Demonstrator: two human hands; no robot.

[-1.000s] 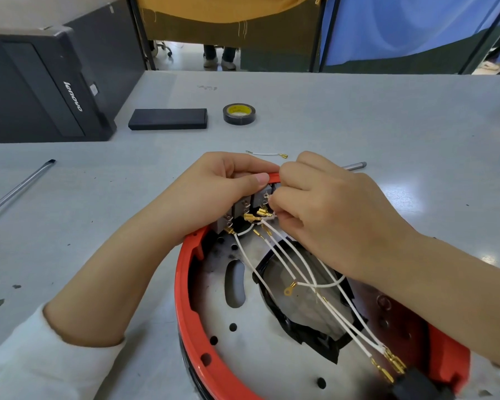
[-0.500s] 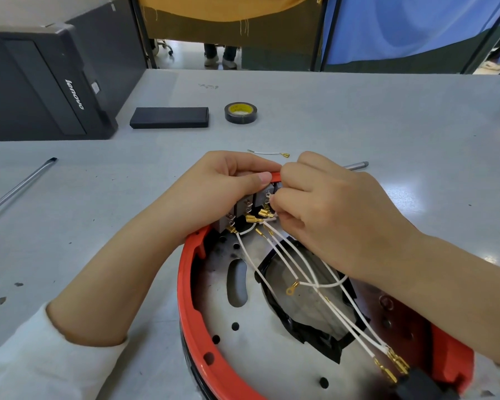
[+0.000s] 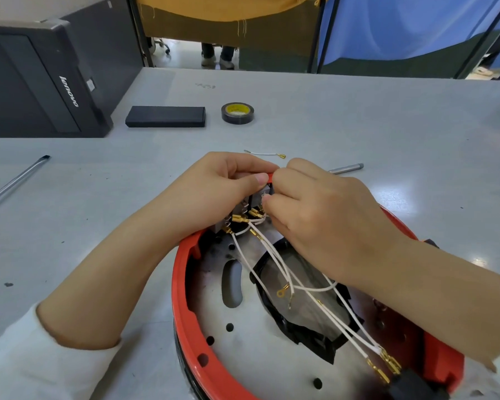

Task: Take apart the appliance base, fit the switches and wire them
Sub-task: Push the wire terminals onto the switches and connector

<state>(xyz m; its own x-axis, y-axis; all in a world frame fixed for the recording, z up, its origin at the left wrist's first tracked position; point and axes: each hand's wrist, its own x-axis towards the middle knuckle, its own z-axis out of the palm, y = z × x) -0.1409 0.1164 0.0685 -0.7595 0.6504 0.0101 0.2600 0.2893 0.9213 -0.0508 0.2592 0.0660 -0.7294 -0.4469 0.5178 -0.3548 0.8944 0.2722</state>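
The appliance base (image 3: 191, 327) lies nearest on the table (image 3: 358, 125). Behind it lie a loose wire (image 3: 264, 153) and, further back, a tape roll (image 3: 237, 112) (box (image 3: 165, 116) to its left). Far left, perhaps a screwdriver (image 3: 15, 180).

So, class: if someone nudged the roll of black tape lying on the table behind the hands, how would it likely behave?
The roll of black tape lies flat on its side on the table, so a nudge would probably slide it, not roll it. It looks small and hollow, likely light. Stood on edge, its round shape would probably let it roll away.
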